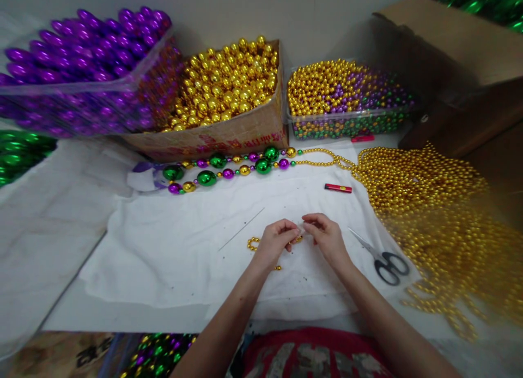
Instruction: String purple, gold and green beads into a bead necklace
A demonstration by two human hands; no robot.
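Note:
My left hand (280,239) is closed in a pinch on a short gold bead strand (253,243), which loops out past its left side. Close beside it, my right hand (324,233) pinches too, at the strand's other side; what lies between its fingertips is too small to make out. A thin needle (241,229) rests on the white cloth (163,258) left of my hands. Scissors (386,262) with black handles lie to the right, blades partly apart. Above my hands is a red lighter (338,188).
A long necklace (245,170) of green, purple and gold beads stretches across the cloth's back. Behind it stand a purple bead bin (134,86), a gold bead box (204,135) and a mixed bead tray (347,116). Gold bead strands (425,182) pile up at right, below a cardboard box (457,46).

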